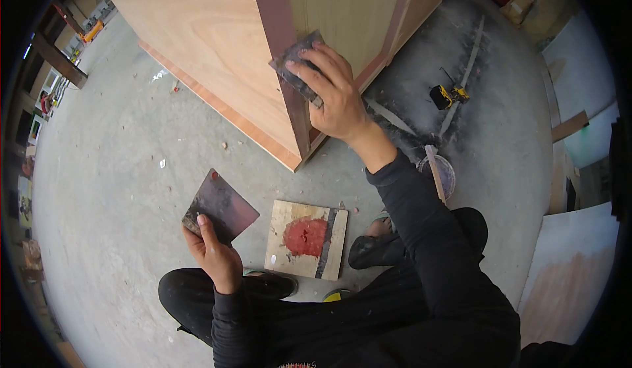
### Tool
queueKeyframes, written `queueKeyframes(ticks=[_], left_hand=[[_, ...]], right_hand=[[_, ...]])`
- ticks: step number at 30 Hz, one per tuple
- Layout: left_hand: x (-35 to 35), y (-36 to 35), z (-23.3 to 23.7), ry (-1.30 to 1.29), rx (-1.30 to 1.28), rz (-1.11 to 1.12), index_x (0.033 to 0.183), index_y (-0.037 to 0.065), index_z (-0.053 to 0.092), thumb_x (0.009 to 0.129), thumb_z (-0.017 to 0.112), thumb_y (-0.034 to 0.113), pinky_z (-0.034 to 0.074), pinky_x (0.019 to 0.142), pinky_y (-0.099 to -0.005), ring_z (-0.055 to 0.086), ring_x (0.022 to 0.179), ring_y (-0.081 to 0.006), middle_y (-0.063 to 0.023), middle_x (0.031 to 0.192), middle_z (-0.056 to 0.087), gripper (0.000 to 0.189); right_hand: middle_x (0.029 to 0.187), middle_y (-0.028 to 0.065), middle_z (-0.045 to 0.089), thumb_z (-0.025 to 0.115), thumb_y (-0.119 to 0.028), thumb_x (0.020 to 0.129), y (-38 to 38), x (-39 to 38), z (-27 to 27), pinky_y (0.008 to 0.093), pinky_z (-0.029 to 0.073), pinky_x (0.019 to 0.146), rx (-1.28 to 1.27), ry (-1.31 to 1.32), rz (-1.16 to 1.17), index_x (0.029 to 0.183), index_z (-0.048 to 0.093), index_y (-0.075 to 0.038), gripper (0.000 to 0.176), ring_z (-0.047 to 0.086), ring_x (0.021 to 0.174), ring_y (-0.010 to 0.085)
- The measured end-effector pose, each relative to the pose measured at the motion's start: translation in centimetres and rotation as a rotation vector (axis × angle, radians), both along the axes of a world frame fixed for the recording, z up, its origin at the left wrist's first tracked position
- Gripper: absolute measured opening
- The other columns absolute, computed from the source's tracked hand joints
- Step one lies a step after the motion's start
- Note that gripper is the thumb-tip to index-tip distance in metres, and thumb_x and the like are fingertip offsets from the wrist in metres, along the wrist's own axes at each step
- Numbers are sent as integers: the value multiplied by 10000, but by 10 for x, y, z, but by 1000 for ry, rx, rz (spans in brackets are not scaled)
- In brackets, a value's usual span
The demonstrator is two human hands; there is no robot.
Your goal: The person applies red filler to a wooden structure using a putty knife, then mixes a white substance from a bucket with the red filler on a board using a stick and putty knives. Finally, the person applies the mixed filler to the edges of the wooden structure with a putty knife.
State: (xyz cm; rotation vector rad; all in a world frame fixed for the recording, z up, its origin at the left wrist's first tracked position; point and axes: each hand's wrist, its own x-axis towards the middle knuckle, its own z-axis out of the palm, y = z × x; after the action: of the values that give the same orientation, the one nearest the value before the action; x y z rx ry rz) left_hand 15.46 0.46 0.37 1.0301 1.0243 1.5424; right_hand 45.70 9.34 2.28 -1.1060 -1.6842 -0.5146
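My left hand (214, 253) is closed on a thin, square metal putty scraper (227, 205), thumb on its face, held above the floor. My right hand (337, 95) grips a second dark scraper (299, 65) with fingers spread over its back, and that plate lies against the upright corner of a large plywood box (204, 45). A purplish-brown strip (271, 6) of filler runs along this corner. Below my hands, a wooden board (280, 226) bearing a mound of red putty (305, 236) lies on the floor between my feet.
A bucket (446, 178) with a wooden stick (434, 170) stands at the right, near my knee. Farther off lies a yellow-and-black power tool (449, 96) on dust-darkened concrete. Sheets of board (566, 269) lean along the right side. Small scraps dot the floor.
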Motion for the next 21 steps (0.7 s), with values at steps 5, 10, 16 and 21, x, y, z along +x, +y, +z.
queueKeyframes(ticks=[5,10,16,21], left_hand=[[-4,1,-5,11,0,3,1141,19,510,1030,475,173,490,867,-291,570,960,-109,-55,1075,600,193],[-3,0,-2,-12,-6,-3,1134,19,511,1028,479,172,481,876,-282,566,960,-107,-53,1073,599,189],[-2,0,-8,30,-1,-17,1159,9,509,1027,479,164,480,877,-282,568,960,-108,-60,1080,604,206],[0,-2,-10,11,-9,-31,1173,3,510,1025,478,158,479,876,-282,568,961,-108,-60,1084,604,216]], right_hand=[[1262,108,541,532,77,645,-11,-5,-51,492,357,1067,-145,-1,3,1211,615,-105,600,440,1259,373],[1264,115,538,553,66,672,-15,-9,-109,512,363,1068,-198,41,8,1222,603,-103,577,432,1268,384],[1266,120,536,571,49,704,-17,-17,-159,521,362,1067,-226,66,5,1228,596,-105,547,428,1270,387],[1252,145,528,554,70,671,-34,-2,-165,519,361,1067,-401,-54,16,1207,609,-89,562,434,1260,403]])
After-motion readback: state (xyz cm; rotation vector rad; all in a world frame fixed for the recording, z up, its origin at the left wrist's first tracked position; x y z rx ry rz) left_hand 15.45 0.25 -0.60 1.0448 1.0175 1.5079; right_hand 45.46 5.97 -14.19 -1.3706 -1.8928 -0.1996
